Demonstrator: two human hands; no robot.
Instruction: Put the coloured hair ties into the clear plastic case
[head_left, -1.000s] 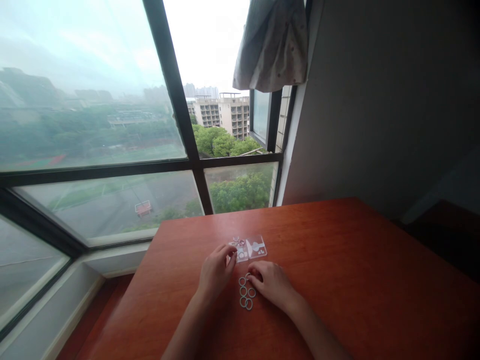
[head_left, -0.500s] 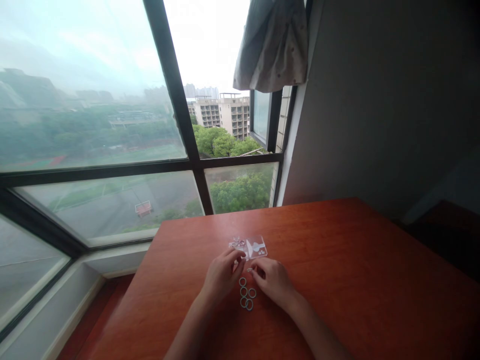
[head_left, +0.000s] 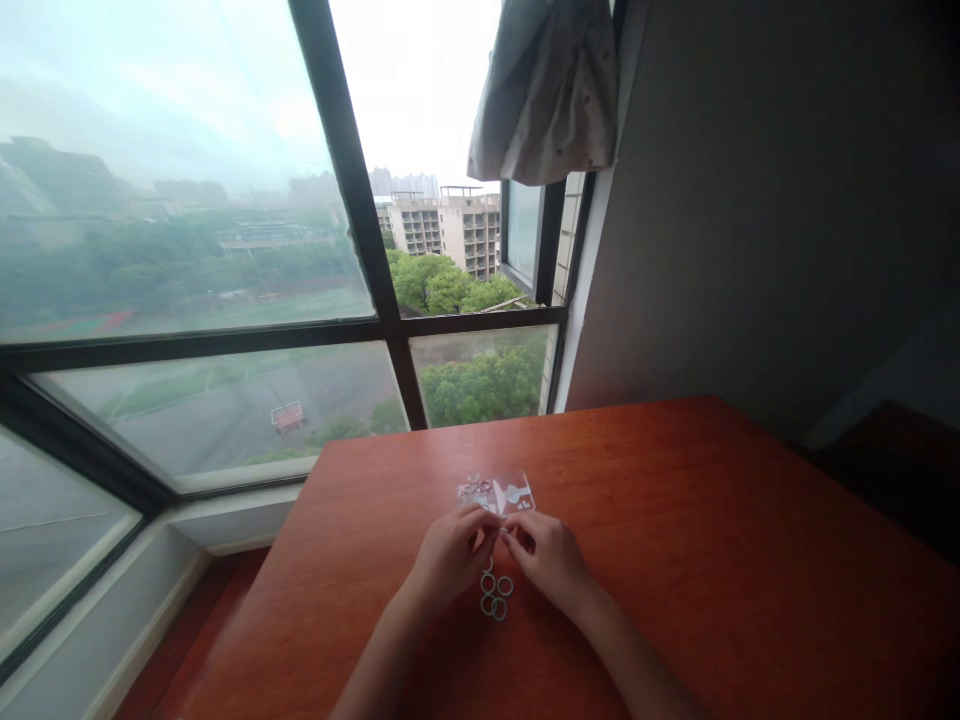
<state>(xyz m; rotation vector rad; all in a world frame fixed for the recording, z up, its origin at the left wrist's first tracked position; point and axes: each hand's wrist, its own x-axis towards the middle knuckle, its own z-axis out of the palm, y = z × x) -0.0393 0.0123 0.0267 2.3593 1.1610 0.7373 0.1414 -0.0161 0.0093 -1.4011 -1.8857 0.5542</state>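
My left hand (head_left: 451, 552) and my right hand (head_left: 551, 562) meet fingertip to fingertip over the table. Between them is a small light-coloured piece (head_left: 503, 531), pinched by the right thumb and finger; its kind is too small to make out. The left fingertips are pinched against its other side, and what they grip is hidden. Just below the hands lie several pale green-grey rings (head_left: 505, 586), some touching or overlapping, one partly covered by the left hand. Beyond the fingers sits a clear plastic case (head_left: 528, 482) with small shiny metal rings (head_left: 472, 488) at its left part.
The reddish-brown wooden table (head_left: 645, 500) stands against a dark-framed window (head_left: 390, 300). A bunched curtain (head_left: 547, 110) hangs at the upper right of the window. A dark wall (head_left: 750, 250) rises behind the table's right side.
My left hand has moved right and slightly down to meet the right hand, now partly covering the top ring. More of the case's left part shows. The right hand has barely moved.
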